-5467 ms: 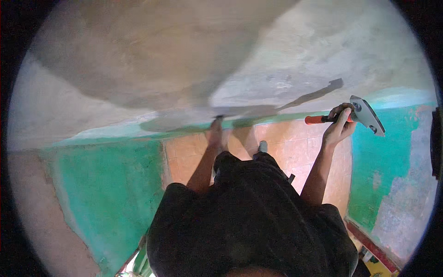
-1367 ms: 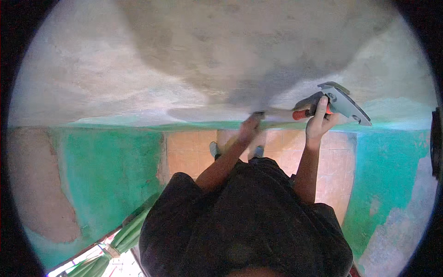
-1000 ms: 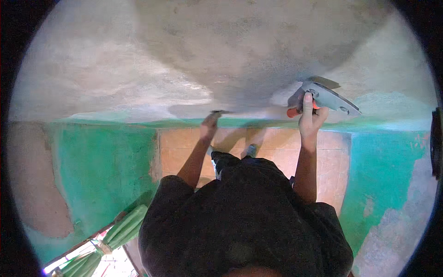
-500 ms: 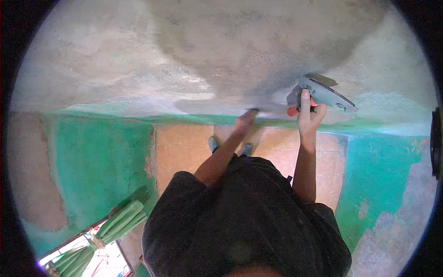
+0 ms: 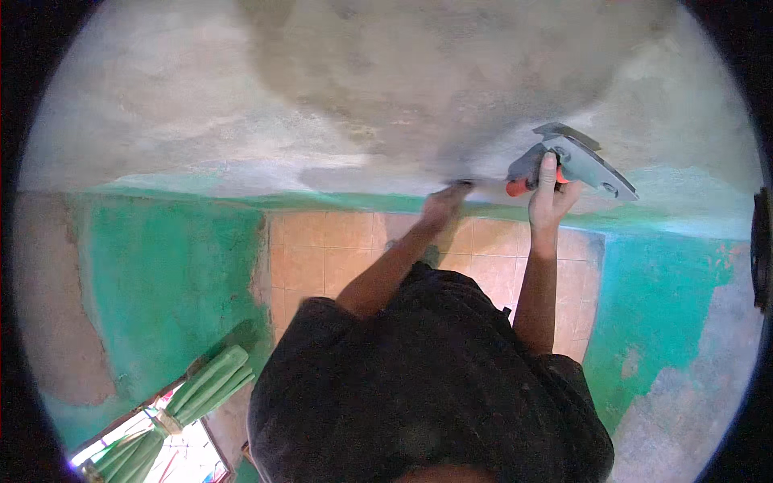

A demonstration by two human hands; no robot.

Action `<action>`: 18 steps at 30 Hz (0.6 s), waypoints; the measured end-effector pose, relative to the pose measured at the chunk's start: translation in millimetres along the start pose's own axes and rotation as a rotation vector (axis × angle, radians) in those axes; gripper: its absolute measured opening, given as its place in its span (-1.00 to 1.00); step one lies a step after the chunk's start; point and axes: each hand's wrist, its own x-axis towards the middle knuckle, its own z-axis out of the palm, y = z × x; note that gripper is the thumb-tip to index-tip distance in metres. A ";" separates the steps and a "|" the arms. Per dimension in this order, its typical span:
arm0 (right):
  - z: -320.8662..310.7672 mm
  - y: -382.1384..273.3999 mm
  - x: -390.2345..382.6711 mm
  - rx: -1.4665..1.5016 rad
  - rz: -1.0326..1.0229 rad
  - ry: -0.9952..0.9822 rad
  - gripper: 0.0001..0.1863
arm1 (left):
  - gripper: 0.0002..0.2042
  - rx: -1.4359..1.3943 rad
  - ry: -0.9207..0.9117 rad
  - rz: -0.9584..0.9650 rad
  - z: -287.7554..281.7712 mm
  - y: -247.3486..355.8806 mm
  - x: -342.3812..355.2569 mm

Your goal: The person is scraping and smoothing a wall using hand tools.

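Compared with one second earlier, the left hand (image 5: 444,208) lies farther right along the lower margin of the pale wall (image 5: 193,121); its fingers appear curled around a dark object (image 5: 463,183), too indistinct to identify. The right hand (image 5: 552,201) grasps a broad-bladed grey tool (image 5: 592,167) before the wall's lower right part; contact with the wall is uncertain. The tool is presumably stiff, fairly light and thin-edged; its orange-red handle (image 5: 518,187), with the thumb bracing above, probably offers the surest hold.
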 end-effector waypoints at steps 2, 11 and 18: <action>1.3 7.1 0.0 -0.025 -0.035 0.000 -0.82 | -0.70 -0.108 0.111 -0.009 15.9 35.0 26.5; 11.3 -16.5 3.9 0.035 0.123 0.053 -0.79 | -0.69 -0.119 0.204 -0.403 3.0 -55.5 -59.6; 2.3 -7.2 3.4 0.011 0.003 0.056 -0.84 | -0.73 0.097 0.169 -0.285 -45.4 -67.2 -60.1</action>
